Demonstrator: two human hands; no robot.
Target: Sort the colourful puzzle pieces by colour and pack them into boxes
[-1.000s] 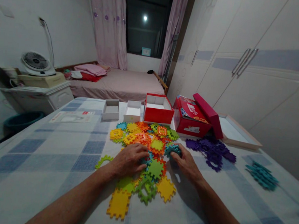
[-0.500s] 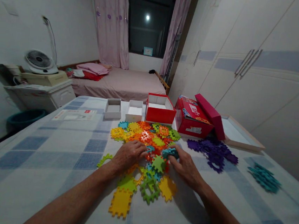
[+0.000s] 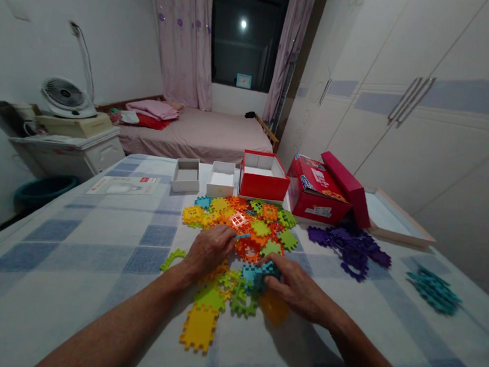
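Note:
A pile of interlocking plastic building pieces with toothed edges, in orange, yellow, green and blue, lies on the table between my hands. My left hand (image 3: 211, 249) is closed over the pile's left side, pinching a thin blue building piece (image 3: 243, 236). Lower on the right, my right hand (image 3: 293, 283) grips teal building pieces (image 3: 271, 270). Its fingers partly cover them. Beside these is a light-blue piece (image 3: 250, 275); I cannot tell whether it is held too. A yellow square piece (image 3: 199, 328) lies nearest me, with a green piece (image 3: 210, 297) just above it.
Purple pieces (image 3: 346, 246) and a teal heap (image 3: 433, 289) lie to the right. Along the far side stand a grey box (image 3: 185, 182), a white box (image 3: 220, 187), an open red box (image 3: 264, 185) and a red carton (image 3: 317, 205) with a lid leaning on it. A paper sheet (image 3: 121, 186) lies left.
My right hand has moved down and left with the teal pieces. My left hand stays over the pile, and the blue piece now sticks out from its fingers. A green piece has shifted up and right.

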